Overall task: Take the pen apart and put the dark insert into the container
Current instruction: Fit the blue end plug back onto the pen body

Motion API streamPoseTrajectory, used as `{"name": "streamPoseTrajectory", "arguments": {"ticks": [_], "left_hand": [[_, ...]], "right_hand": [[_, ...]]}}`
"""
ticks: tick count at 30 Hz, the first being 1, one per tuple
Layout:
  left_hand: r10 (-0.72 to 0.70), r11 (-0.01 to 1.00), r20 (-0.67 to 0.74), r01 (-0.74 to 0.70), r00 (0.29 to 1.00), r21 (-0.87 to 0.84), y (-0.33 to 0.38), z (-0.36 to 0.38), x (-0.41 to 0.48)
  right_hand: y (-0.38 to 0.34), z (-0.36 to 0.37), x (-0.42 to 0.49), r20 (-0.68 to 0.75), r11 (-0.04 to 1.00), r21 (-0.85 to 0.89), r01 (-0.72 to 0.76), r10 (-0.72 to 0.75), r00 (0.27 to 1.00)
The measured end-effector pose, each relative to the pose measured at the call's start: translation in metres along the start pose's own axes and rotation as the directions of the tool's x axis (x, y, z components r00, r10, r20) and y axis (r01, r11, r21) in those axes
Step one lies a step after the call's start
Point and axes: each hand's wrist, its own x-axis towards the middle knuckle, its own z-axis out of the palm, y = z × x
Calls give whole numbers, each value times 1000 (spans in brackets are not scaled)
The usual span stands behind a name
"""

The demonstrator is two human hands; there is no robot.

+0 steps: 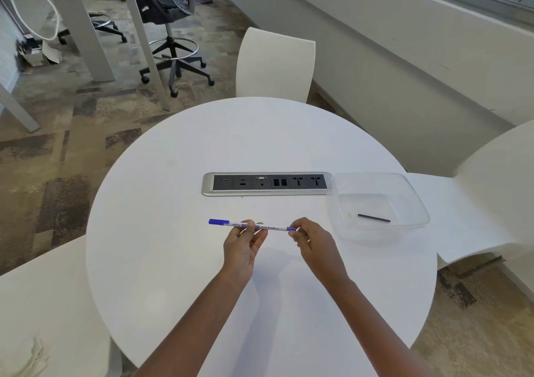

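Left hand [244, 245] fingers pinching pen [251, 226] mid-barrel, right hand [313, 242] apparently pinching its end

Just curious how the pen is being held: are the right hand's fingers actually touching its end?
Touching. The head view shows the right hand pinching the pen at its blue right end, with the fingers closed around the tip.

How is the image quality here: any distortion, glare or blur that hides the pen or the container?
Head view: wide-angle bending curves the wall lines and table edge; light is soft and even, with faint shadows under the hands; the pen is sharp enough to read print; the clear container is low-contrast against white, but the insert inside shows plainly.
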Motion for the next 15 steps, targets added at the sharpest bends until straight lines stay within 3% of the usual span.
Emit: {"name": "streamPoseTrajectory", "arguments": {"ticks": [6,9,12,15], "left_hand": [[18,1000,23,-18,1000,0,-3,1,-1],[40,999,39,-40,998,6,-3,2,-2],[52,999,33,-52,998,-1,-1,2,-1],[55,998,22,-54,998,-16,0,2,-1]], "right_hand": [[-1,-3,4,18,998,-67,23,-21,1000],[-3,-3,6,71,983,131,-128,120,990],[-4,-4,10,170,893,354,-277,230,958],[-4,-2,10,177,896,334,-292,244,953]]}}
